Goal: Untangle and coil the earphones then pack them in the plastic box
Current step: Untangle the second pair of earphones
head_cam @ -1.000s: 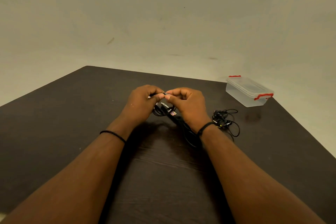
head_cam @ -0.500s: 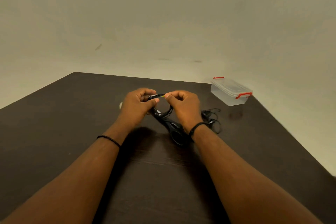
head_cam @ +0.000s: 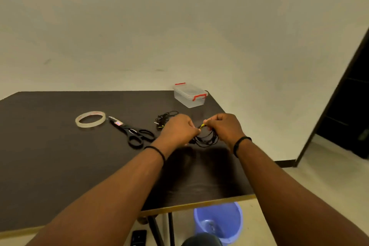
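Note:
A coil of black earphone cable (head_cam: 206, 139) hangs between my two hands just above the dark table (head_cam: 60, 156). My left hand (head_cam: 179, 129) pinches it on one side and my right hand (head_cam: 223, 128) pinches it at a small yellow tip on the other. A second, tangled bunch of black earphones (head_cam: 166, 117) lies on the table behind my left hand. The clear plastic box (head_cam: 189, 95) with red clips stands shut near the far right corner.
A roll of clear tape (head_cam: 90, 119) and black scissors (head_cam: 132, 134) lie left of my hands. The table's front edge runs below my forearms. Under it stand a blue bucket (head_cam: 221, 219) and a dark object on the floor. A dark doorway opens at the right.
The view has swung and my hands have shifted right with the coil, away from the scissors. Tape and scissors are now uncovered at the left. The tangled bunch now lies behind my left hand.

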